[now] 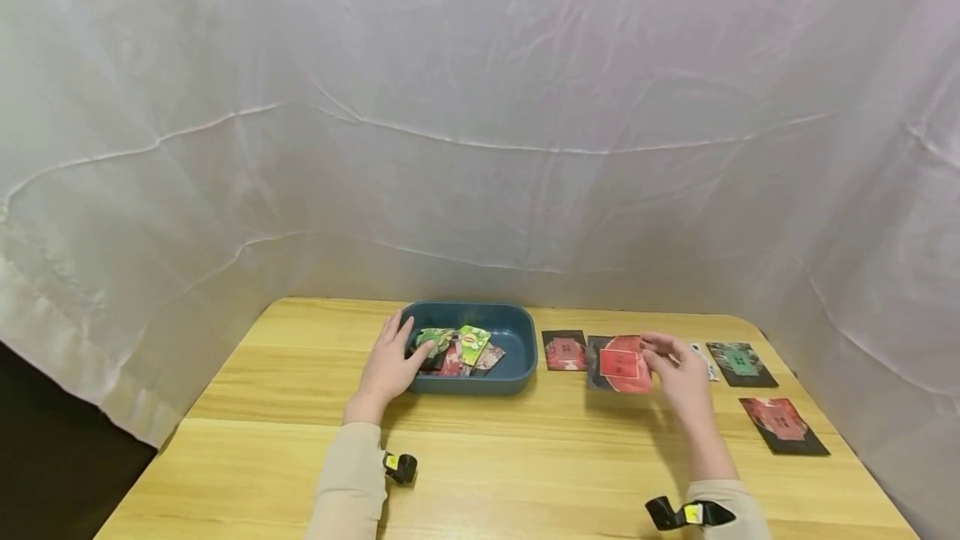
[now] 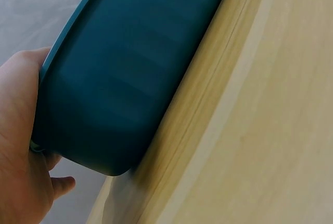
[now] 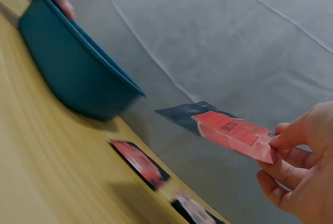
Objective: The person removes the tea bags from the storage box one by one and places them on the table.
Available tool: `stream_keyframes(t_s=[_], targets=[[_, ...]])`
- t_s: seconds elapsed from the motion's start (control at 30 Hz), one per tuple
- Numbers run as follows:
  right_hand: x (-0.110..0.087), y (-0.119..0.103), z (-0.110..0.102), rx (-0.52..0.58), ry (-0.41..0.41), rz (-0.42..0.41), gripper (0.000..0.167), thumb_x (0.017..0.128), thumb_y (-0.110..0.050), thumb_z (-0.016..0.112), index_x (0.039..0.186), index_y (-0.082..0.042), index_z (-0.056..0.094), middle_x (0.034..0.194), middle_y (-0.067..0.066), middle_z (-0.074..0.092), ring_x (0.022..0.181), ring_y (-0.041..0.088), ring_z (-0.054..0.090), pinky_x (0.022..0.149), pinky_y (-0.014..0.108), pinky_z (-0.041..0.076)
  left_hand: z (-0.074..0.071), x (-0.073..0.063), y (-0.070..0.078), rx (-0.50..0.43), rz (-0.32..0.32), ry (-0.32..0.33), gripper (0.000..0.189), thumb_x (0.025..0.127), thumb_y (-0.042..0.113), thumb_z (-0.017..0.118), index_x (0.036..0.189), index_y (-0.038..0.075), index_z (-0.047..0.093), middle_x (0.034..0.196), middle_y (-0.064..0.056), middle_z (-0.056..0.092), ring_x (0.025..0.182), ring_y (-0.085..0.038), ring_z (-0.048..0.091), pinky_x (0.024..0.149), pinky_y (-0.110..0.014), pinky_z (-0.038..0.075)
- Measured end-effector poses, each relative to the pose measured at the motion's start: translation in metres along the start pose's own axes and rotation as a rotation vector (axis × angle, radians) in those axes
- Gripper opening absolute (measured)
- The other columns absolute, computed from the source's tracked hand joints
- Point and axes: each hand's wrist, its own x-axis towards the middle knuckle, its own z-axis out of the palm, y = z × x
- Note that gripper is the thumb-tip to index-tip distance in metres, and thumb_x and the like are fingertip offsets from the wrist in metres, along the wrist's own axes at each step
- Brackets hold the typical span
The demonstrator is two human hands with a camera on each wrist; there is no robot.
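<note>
In the head view a dark blue-green plastic bin (image 1: 467, 386) stands at the back of the table, with several tea bag sachets (image 1: 474, 343) in it, one bright green and others red or dark green. My left hand (image 1: 386, 365) grips the bin's left end, its thumb over the rim and its fingers along the outer corner; the left wrist view shows this hand (image 2: 23, 140) against the bin's end wall (image 2: 114, 88). My right hand (image 1: 681, 373) pinches a red and black tea sachet (image 1: 621, 363) by its right edge, raised above the table right of the bin.
A red and black sachet (image 1: 565, 351) lies just right of the bin. Farther right are a green and black sachet (image 1: 742, 363), a mostly hidden whitish one (image 1: 708, 365) and another red one (image 1: 783, 426). A pale curtain (image 1: 525, 190) hangs behind the wooden table (image 1: 495, 465).
</note>
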Motion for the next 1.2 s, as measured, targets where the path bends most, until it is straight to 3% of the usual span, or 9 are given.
stream_keyframes(t_s=[0.27, 0.37, 0.5, 0.57, 0.63, 0.8, 0.93, 1.03, 1.2], targets=[[0.006, 0.021, -0.043, -0.088, -0.011, 0.075, 0.033, 0.098, -0.016, 0.058, 0.129, -0.004, 0.06, 0.091, -0.024, 0.059, 0.078, -0.012, 0.058, 0.066, 0.014, 0.053, 0.001, 0.001, 0.0, 0.005, -0.005, 0.002, 0.076, 0.097, 0.054, 0.049, 0.154, 0.008, 0.029, 0.164, -0.015, 0.011, 0.153, -0.036, 0.006, 0.121, -0.058, 0.017], [0.007, 0.027, -0.057, -0.176, -0.037, 0.079, 0.033, 0.099, -0.015, 0.055, 0.131, -0.006, 0.059, 0.092, -0.022, 0.058, 0.077, -0.013, 0.054, 0.064, 0.017, 0.053, 0.0, 0.001, 0.001, 0.001, -0.007, -0.002, 0.076, 0.097, 0.055, 0.048, 0.154, 0.008, 0.029, 0.165, -0.014, 0.011, 0.153, -0.035, 0.006, 0.121, -0.057, 0.017], [0.007, 0.036, -0.074, -0.336, -0.081, 0.017, 0.031, 0.1, -0.013, 0.051, 0.128, -0.005, 0.061, 0.107, 0.005, 0.068, 0.077, -0.013, 0.049, 0.063, 0.015, 0.048, 0.0, 0.0, 0.001, -0.006, -0.004, -0.003, 0.076, 0.097, 0.054, 0.049, 0.154, 0.008, 0.029, 0.165, -0.014, 0.011, 0.153, -0.035, 0.005, 0.121, -0.057, 0.017], [0.008, 0.041, -0.081, -0.405, -0.112, -0.025, 0.029, 0.1, -0.011, 0.051, 0.125, -0.003, 0.062, 0.113, 0.019, 0.067, 0.078, -0.01, 0.05, 0.063, 0.016, 0.047, 0.0, 0.0, 0.001, -0.007, -0.005, -0.002, 0.076, 0.097, 0.053, 0.05, 0.154, 0.008, 0.029, 0.165, -0.014, 0.011, 0.153, -0.035, 0.005, 0.121, -0.057, 0.017], [0.009, 0.045, -0.086, -0.465, -0.148, -0.053, 0.027, 0.1, -0.008, 0.05, 0.122, -0.001, 0.063, 0.113, 0.025, 0.066, 0.079, -0.002, 0.054, 0.062, 0.019, 0.046, 0.0, 0.0, 0.001, -0.008, -0.004, -0.001, 0.075, 0.097, 0.053, 0.05, 0.154, 0.008, 0.029, 0.165, -0.014, 0.011, 0.153, -0.035, 0.006, 0.121, -0.058, 0.017], [0.011, 0.054, -0.091, -0.606, -0.233, -0.072, 0.022, 0.098, -0.005, 0.049, 0.113, -0.001, 0.065, 0.107, 0.027, 0.066, 0.082, 0.025, 0.057, 0.063, 0.029, 0.042, -0.001, 0.0, 0.001, -0.005, -0.005, -0.008, 0.075, 0.097, 0.053, 0.05, 0.154, 0.009, 0.029, 0.165, -0.014, 0.011, 0.153, -0.035, 0.006, 0.121, -0.057, 0.017], [0.014, 0.061, -0.085, -0.654, -0.246, -0.086, 0.022, 0.095, 0.0, 0.048, 0.108, 0.001, 0.066, 0.108, 0.029, 0.065, 0.087, 0.033, 0.058, 0.07, 0.041, 0.047, -0.002, 0.0, 0.001, -0.006, -0.006, -0.017, 0.076, 0.097, 0.054, 0.05, 0.154, 0.009, 0.029, 0.165, -0.014, 0.011, 0.153, -0.035, 0.005, 0.121, -0.058, 0.016], [0.015, 0.068, -0.08, -0.655, -0.237, -0.074, 0.026, 0.094, 0.002, 0.047, 0.113, 0.002, 0.065, 0.113, 0.032, 0.063, 0.095, 0.041, 0.058, 0.077, 0.052, 0.048, -0.002, -0.001, 0.002, -0.005, -0.007, -0.018, 0.076, 0.097, 0.054, 0.05, 0.154, 0.009, 0.029, 0.165, -0.014, 0.011, 0.153, -0.034, 0.005, 0.121, -0.058, 0.017], [0.014, 0.074, -0.082, -0.637, -0.198, -0.086, 0.035, 0.095, 0.0, 0.045, 0.127, 0.003, 0.059, 0.119, 0.034, 0.058, 0.101, 0.045, 0.055, 0.077, 0.053, 0.047, -0.002, -0.001, 0.003, -0.01, -0.009, -0.017, 0.075, 0.097, 0.053, 0.051, 0.154, 0.009, 0.029, 0.165, -0.014, 0.011, 0.153, -0.034, 0.005, 0.121, -0.057, 0.017]])
